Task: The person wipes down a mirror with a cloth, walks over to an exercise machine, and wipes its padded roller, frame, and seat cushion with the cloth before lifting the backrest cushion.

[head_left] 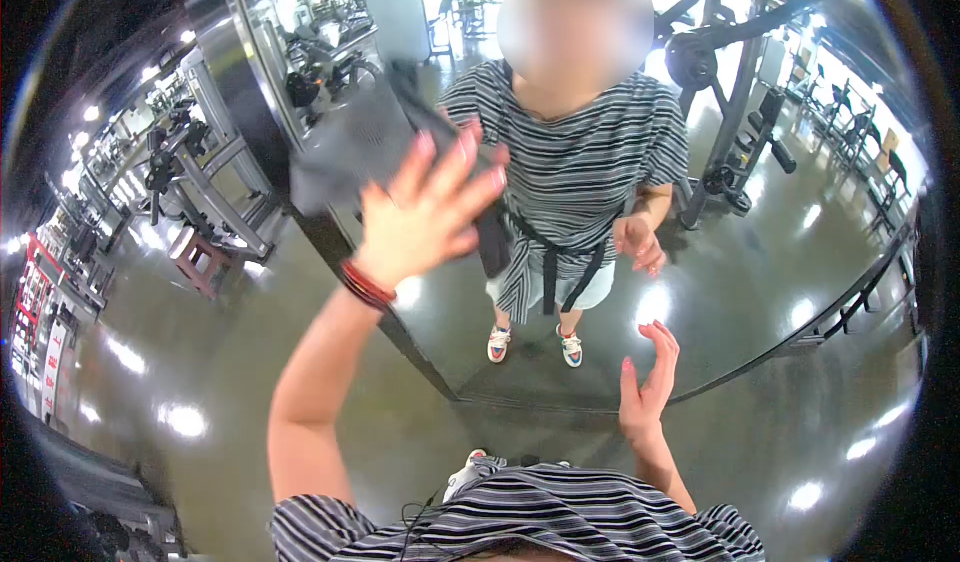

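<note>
My left hand (425,207), with a red cord bracelet (368,284) at the wrist, is raised against a tall mirror (480,367). Its fingers are spread and hold a grey cloth (345,152) up at the glass. The cloth is blurred and sticks out to the left of the hand. Lower down on the right, my right hand (650,382) hangs in front of the mirror with its fingers lightly curved, the thumb apart and nothing in it. The reflection (590,152) shows a striped top with a dark belt.
The mirror's frame edge (375,322) runs down at the left. Beyond it stand a small brown stool (197,262) and gym machines (215,162) on a shiny dark floor (200,362). More weight equipment (715,92) appears in the mirror. A white shoe (462,474) shows below me.
</note>
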The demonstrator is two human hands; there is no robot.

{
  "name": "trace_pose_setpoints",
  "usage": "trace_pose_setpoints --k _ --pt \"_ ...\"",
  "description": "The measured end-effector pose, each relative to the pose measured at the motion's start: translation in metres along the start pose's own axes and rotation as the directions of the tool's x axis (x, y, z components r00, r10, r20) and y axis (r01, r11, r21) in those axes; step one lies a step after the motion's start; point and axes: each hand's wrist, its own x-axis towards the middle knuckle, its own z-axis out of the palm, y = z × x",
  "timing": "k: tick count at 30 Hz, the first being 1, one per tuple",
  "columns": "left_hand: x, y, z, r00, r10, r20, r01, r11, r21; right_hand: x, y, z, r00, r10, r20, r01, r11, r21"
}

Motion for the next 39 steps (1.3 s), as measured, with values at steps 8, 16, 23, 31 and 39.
trace_pose_setpoints --k 8,16,23,31,39 --pt "0.210 -0.122 -0.079 0.870 -0.068 -0.488 0.154 0.978 0.138 0.001 0.010 -0.008 0.995 -0.026 -0.100 0.023 0.999 -0.027" --pt "0.301 -0.151 -0.086 0.696 -0.197 -0.690 0.367 0.924 0.106 0.000 0.015 -0.016 0.989 0.066 -0.133 -0.073 0.996 -0.047" --pt "0.248 -0.042 -0.081 0.920 -0.350 -0.178 0.370 0.925 0.093 0.012 0.013 -0.004 0.995 0.045 -0.090 -0.044 0.999 0.020" --pt "0.082 0.098 -0.006 0.983 -0.113 -0.148 0.095 0.988 -0.121 0.004 0.010 -0.002 0.998 -0.009 -0.069 0.015 0.996 0.091" --pt "-0.009 0.192 0.023 0.907 0.422 0.000 -0.422 0.906 0.025 -0.010 0.009 -0.007 0.997 0.054 -0.046 -0.050 0.995 0.087"
